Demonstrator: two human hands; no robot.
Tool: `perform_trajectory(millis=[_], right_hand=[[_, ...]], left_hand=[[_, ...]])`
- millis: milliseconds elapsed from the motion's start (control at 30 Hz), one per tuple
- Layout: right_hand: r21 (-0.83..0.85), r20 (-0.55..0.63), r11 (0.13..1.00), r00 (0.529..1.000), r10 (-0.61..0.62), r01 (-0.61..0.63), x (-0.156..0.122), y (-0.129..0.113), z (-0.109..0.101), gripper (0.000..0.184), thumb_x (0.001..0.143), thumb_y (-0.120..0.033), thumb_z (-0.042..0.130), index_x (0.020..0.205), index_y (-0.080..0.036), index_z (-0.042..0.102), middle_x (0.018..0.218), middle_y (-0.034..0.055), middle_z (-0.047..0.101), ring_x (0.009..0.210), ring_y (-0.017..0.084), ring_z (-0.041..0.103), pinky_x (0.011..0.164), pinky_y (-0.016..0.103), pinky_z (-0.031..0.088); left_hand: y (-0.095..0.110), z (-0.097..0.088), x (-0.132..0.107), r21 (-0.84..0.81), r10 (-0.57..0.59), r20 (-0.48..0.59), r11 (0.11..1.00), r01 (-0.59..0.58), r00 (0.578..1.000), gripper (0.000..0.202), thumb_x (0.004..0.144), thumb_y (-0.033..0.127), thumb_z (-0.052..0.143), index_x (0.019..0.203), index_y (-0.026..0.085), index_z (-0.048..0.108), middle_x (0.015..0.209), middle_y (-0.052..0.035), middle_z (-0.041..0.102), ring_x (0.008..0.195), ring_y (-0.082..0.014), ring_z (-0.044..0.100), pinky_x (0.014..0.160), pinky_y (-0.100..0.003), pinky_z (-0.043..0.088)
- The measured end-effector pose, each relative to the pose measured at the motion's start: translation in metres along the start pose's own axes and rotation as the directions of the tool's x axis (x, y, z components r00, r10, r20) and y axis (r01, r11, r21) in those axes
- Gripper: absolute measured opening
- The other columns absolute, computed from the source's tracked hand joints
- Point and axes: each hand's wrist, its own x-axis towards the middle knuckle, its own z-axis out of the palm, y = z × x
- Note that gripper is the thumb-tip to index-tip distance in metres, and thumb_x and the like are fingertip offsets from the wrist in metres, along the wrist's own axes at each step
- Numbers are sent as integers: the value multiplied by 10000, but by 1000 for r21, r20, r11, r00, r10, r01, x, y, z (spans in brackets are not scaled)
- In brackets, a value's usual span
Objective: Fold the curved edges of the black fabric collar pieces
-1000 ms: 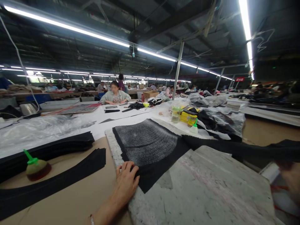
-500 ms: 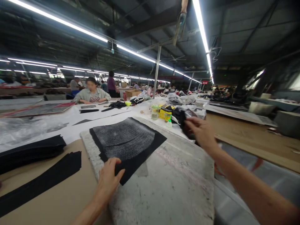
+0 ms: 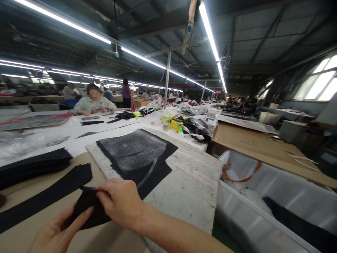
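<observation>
My left hand [image 3: 61, 228] is closed on a folded piece of black fabric [image 3: 91, 211] low on the left, above the brown board. Pinching the same fabric by its upper edge is my right hand [image 3: 122, 202], just right of the left one. Beyond my hands, a black fabric panel [image 3: 137, 149] with a grey speckled pattern lies on a worn whitish board [image 3: 192, 181]. A grey strip crosses the black area at the panel's near side. Fingers and the fold hide part of the held fabric.
On the brown board [image 3: 15, 242] at left lie a black strip [image 3: 50, 198] and a stack of black fabric [image 3: 34, 167]. A white bin [image 3: 244, 214] stands at right. Yellow containers [image 3: 176, 124] and bagged material sit behind. A co-worker [image 3: 94, 102] sits across the table.
My right hand has come from the far right to the lower left, bringing dark fabric. My left hand has left the patterned panel, moved down-left and now grips that fabric. The view has turned right.
</observation>
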Motion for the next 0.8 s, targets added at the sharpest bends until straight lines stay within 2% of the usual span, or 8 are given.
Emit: perform_trajectory(millis=[100, 233, 367, 467, 567, 667, 733, 800], right_hand=[[63, 73, 997, 996, -56, 51, 0, -21, 25, 249, 907, -205, 525, 1116, -249, 654, 1049, -3, 694, 954, 144, 640, 868, 231, 469], [152, 213, 983, 968, -137, 105, -17, -36, 54, 541, 861, -143, 555, 1386, -205, 438, 1159, 70, 637, 1008, 199, 607, 899, 326, 487], [13, 461, 966, 856, -233, 257, -58, -29, 82, 626, 843, -137, 557, 1434, -230, 374, 1355, 59, 529, 1197, 222, 505, 1056, 404, 385], [-55, 518, 881, 767, -378, 470, -92, -20, 102, 660, 831, -110, 515, 1458, -212, 335, 1453, 35, 437, 1310, 214, 408, 1145, 427, 244], [-91, 457, 775, 718, -525, 625, -115, -13, 121, 650, 840, -157, 525, 1461, -194, 335, 1476, 18, 400, 1340, 200, 370, 1185, 399, 32], [-78, 389, 738, 702, -597, 670, -123, -7, 137, 638, 866, -251, 554, 1464, -205, 337, 1464, 15, 412, 1319, 197, 403, 1166, 375, -110], [-19, 411, 767, 704, -579, 642, -122, -9, 142, 656, 879, -280, 559, 1481, -240, 301, 1466, 11, 403, 1319, 209, 409, 1176, 399, -77], [64, 507, 825, 693, -512, 562, -117, -16, 139, 668, 889, -268, 552, 1491, -281, 264, 1483, 7, 367, 1342, 231, 381, 1186, 454, 28]], left_hand=[[4, -35, -20, -100, -121, 73, 987, 128, 990, 568, 504, 509, 820, 950, 171, 723, 984, -65, 729, 1004, -337, 644, 739, -339, 589], [-5, -93, -45, -180, -239, -22, 956, 231, 971, 580, 581, 500, 799, 1037, 155, 695, 983, -95, 718, 890, -277, 671, 639, -272, 559], [-44, -163, -78, -215, -361, -238, 925, 314, 902, 494, 625, 399, 801, 1025, 136, 677, 821, -76, 708, 630, -192, 654, 487, -217, 514], [-69, -204, -105, -214, -410, -349, 910, 354, 843, 454, 643, 283, 786, 1053, 141, 650, 880, -77, 701, 634, -184, 648, 425, -207, 506], [-79, -228, -126, -215, -444, -420, 896, 389, 791, 436, 659, 215, 746, 1073, 144, 628, 978, -85, 687, 701, -193, 653, 417, -222, 526], [-83, -242, -139, -202, -455, -446, 890, 409, 770, 409, 658, 235, 732, 1037, 125, 624, 927, -88, 688, 647, -180, 644, 397, -218, 510], [-85, -251, -148, -173, -450, -467, 891, 420, 761, 429, 644, 281, 745, 1020, 120, 617, 824, -67, 688, 560, -161, 623, 366, -194, 463], [-84, -259, -159, -96, -418, -516, 896, 434, 748, 463, 639, 352, 752, 1019, 130, 607, 720, -33, 673, 473, -142, 585, 342, -177, 407]])
